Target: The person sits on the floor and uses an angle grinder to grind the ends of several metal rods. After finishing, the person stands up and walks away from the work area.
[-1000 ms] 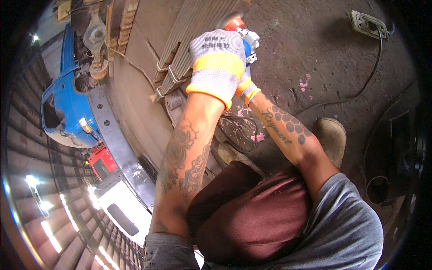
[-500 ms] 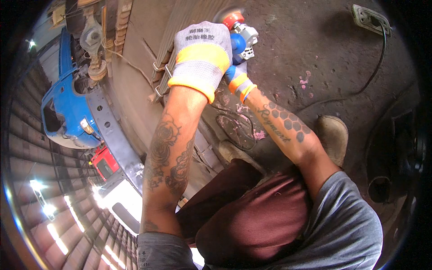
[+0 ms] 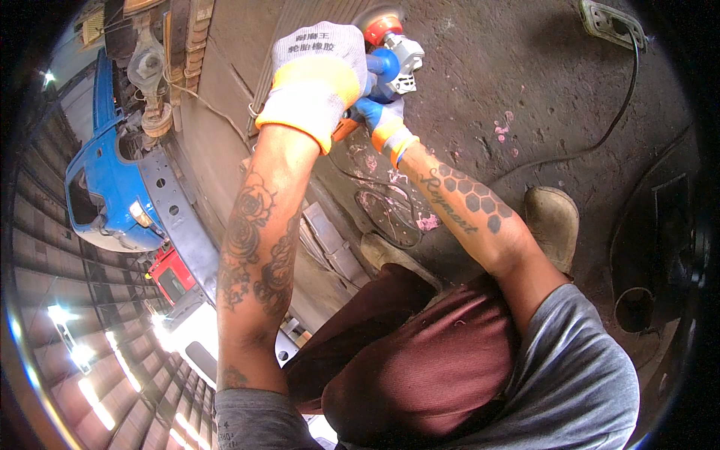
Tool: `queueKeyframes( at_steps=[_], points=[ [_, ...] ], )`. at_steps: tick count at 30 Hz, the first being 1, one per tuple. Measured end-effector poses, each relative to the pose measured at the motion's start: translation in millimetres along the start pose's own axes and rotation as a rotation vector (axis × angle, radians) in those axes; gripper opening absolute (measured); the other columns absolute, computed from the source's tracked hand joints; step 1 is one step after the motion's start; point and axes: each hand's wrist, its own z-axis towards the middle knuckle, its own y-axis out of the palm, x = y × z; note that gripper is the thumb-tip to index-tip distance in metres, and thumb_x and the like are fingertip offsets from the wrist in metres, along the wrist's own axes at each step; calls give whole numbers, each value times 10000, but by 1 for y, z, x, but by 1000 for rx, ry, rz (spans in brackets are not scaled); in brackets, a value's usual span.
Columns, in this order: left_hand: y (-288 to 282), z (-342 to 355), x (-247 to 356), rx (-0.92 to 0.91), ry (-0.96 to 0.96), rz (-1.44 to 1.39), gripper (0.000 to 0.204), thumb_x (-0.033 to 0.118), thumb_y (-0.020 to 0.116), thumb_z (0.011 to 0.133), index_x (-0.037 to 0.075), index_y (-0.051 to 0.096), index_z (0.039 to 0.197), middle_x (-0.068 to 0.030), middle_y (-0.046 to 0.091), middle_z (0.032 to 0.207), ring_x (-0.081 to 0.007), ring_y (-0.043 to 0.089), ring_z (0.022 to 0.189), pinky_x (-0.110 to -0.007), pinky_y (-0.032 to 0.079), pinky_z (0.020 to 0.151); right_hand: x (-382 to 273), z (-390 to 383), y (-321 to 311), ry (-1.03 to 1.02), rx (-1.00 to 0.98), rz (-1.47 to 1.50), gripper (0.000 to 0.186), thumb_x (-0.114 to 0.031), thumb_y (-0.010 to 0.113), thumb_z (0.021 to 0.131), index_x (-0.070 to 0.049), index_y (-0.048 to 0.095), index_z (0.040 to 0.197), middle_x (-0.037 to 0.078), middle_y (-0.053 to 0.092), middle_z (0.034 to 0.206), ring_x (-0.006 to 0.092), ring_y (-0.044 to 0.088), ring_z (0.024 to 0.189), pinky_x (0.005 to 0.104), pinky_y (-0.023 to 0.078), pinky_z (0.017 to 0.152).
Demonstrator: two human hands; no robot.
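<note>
At lower centre, the maroon trousers (image 3: 420,352) lay nearest. At upper centre, the right hand (image 3: 386,124) was closed around the body of the grinder (image 3: 406,57), its far fingers concealed. The left hand (image 3: 319,71) was clamped on the blue side handle (image 3: 385,64); its glove obscured most fingers. The rotating attachment (image 3: 375,15) was blurred near the upper edge. Far left, the blue cab (image 3: 112,184) appeared bent by the lens.
</note>
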Motion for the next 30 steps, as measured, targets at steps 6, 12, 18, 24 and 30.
queueKeyframes(
  at_steps=[6,12,18,24,30],
  points=[
    [-7,5,-4,-40,-4,-8,523,514,802,751,140,781,1116,-181,753,1113,-359,730,1039,-467,573,915,0,4,1,2,1,-9,578,-71,876,671,-40,641,1198,74,707,1125,213,708,966,378,613,829],
    [-1,-8,-19,-30,-40,-46,563,552,804,738,145,777,1127,-171,756,1115,-352,728,1046,-465,571,923,0,-10,10,-14,-9,1,595,-106,901,661,-40,647,1196,66,712,1122,193,707,953,367,614,824],
    [3,-21,-28,-53,-79,-61,555,577,809,730,169,783,1105,-163,763,1071,-344,733,1023,-459,569,911,0,-19,11,-46,-43,-85,579,-153,935,642,-44,667,1143,51,718,1084,175,698,939,360,605,818],
    [16,-48,-35,-16,-137,-123,426,493,795,792,139,796,1029,-156,769,1013,-340,743,972,-449,579,872,12,-19,3,-163,-144,-173,453,-173,911,642,-57,698,1024,27,728,959,146,684,848,341,586,773],
    [41,-72,-38,3,-239,-200,407,496,786,785,151,777,1001,-142,767,994,-340,735,971,-459,570,870,15,-26,-12,-108,-313,-433,501,-244,915,639,-87,695,1062,36,737,1002,163,692,863,342,583,793]
  ],
)
